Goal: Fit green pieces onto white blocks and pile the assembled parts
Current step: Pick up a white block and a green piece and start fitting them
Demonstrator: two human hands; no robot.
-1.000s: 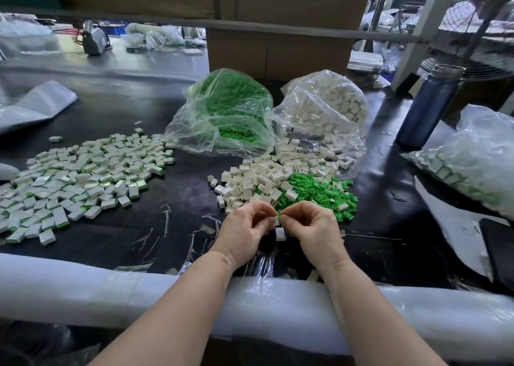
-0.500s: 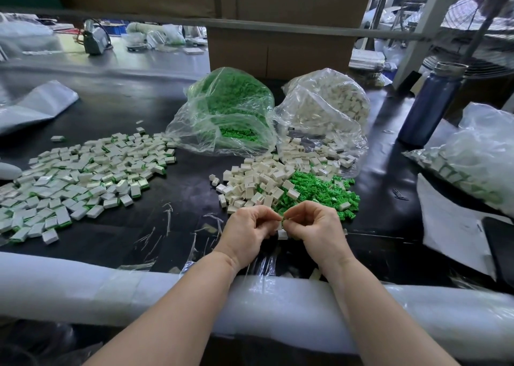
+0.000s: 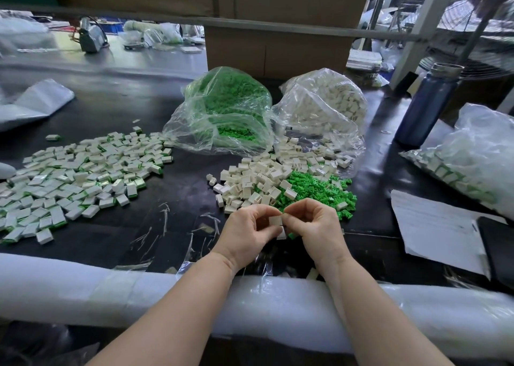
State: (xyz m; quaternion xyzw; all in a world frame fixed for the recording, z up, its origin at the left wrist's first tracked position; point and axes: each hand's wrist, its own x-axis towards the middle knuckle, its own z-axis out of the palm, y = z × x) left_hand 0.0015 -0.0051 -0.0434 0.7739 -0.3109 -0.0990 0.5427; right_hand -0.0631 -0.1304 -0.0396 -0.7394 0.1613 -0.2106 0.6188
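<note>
Head view is showing me my left hand [image 3: 244, 233] and right hand [image 3: 314, 226] pinching one white block [image 3: 275, 221] near centre, assembled parts [image 3: 80, 176] piling far left, loose white blocks [image 3: 250, 182] and green pieces [image 3: 317, 190] waiting.

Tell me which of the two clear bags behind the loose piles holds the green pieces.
The left bag; green shows through its plastic, while the right bag holds white blocks.
</note>
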